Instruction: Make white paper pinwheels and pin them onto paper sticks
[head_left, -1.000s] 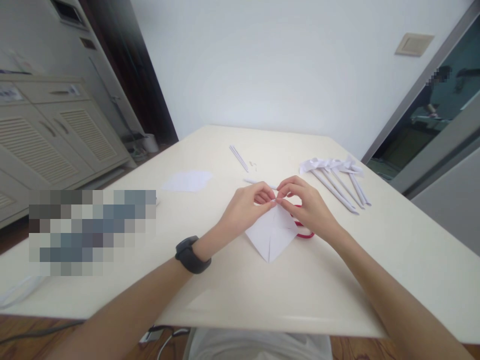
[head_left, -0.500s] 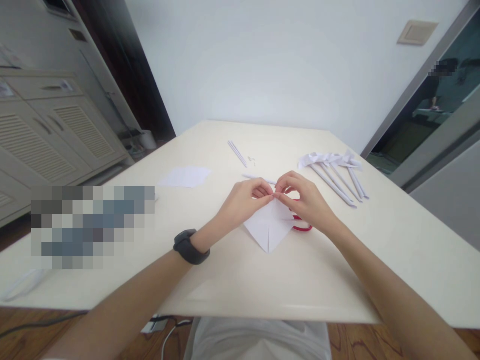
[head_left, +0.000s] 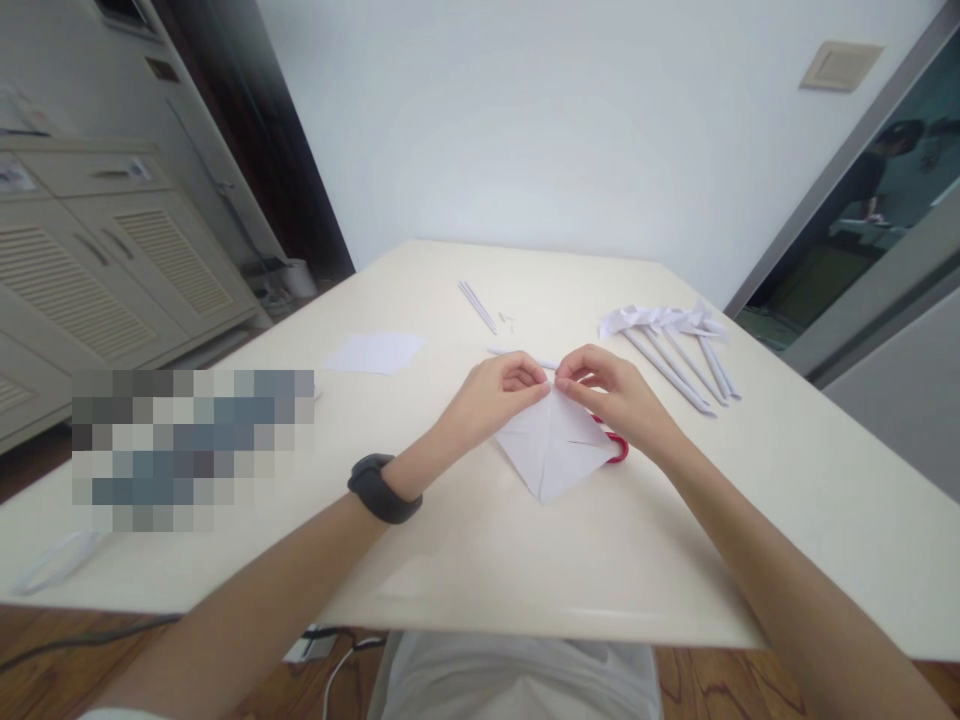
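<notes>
A white square of folded paper (head_left: pixel 555 448) lies on the cream table (head_left: pixel 480 560), creased down its middle, one corner pointing at me. My left hand (head_left: pixel 499 395) and my right hand (head_left: pixel 611 395) both pinch its far corner, fingertips almost touching. A black watch (head_left: pixel 381 487) sits on my left wrist. Red scissor handles (head_left: pixel 616 448) show from under the paper by my right hand.
Several rolled white paper sticks with folded tops (head_left: pixel 675 345) lie at the right. A loose white sheet (head_left: pixel 375 352) lies at the left, thin paper strips (head_left: pixel 478 305) farther back. Grey cabinets (head_left: pixel 90 270) stand at the left, a glass door (head_left: pixel 870 230) at the right.
Both hands stayed pinched at the paper's far corner. A folded flap on the right half has been laid flat, and the paper now sits a little more spread towards the right.
</notes>
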